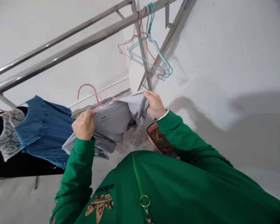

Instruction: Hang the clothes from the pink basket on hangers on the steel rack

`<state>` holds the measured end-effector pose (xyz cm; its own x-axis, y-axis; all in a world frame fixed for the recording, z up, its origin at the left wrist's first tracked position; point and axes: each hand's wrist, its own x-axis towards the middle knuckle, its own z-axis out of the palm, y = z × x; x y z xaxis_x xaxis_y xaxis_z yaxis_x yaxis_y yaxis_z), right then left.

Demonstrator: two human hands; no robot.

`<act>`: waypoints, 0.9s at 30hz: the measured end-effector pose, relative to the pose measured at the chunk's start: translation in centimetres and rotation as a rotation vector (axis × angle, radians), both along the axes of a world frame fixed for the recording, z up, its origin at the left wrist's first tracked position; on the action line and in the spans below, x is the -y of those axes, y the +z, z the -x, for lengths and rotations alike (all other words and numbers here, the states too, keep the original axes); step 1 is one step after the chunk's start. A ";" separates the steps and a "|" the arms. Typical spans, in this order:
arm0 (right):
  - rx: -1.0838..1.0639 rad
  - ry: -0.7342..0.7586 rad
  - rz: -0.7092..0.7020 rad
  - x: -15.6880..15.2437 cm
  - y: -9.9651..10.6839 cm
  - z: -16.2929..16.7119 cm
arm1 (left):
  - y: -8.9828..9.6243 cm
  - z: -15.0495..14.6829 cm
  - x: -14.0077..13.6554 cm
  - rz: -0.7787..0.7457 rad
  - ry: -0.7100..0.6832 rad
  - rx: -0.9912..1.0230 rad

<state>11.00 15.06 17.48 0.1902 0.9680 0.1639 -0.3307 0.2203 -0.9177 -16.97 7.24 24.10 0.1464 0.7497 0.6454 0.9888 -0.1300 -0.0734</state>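
Note:
A light grey shirt (114, 118) is stretched between my hands below the metal rail. Inside its neckline sits a pink clothes hanger (87, 84), its hook free in the air and its lower bar showing across the fabric. My left hand (84, 125) is closed at the hanger's left shoulder, pinching hanger and cloth together. My right hand (156, 105) pinches the shirt's right shoulder fabric, which bunches below the fingers. The hanger's right end is hidden under the cloth.
A metal rail (67, 51) slopes across the upper left. Pink and blue hangers (149, 53) hang at its right end. A blue garment (46, 127) and a black one with a patterned collar (9, 133) hang at left. A pink-rimmed container (160, 140) stands below my right arm.

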 end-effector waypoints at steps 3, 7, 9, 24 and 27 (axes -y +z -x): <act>-0.286 0.046 0.155 -0.9 0.1 -0.7 | 0.1 2.0 0.3 0.014 0.049 0.086; 0.044 0.260 0.308 -0.1 -0.5 -1.9 | 0.7 3.5 1.2 0.003 0.059 0.154; 0.434 0.235 0.242 0.4 -0.3 -3.1 | 1.0 3.8 1.7 -0.014 0.037 0.130; 1.210 0.232 -0.720 0.3 3.8 -0.5 | 3.1 2.5 2.8 0.127 0.108 -0.043; 1.230 0.112 -0.772 1.0 4.8 -0.6 | 1.1 2.7 3.7 0.045 0.228 0.062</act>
<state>11.60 14.03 22.30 -0.5200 0.5656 0.6401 0.5129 0.8060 -0.2956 -19.66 3.56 25.16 -0.0686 0.7873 0.6127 0.9954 0.0955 -0.0112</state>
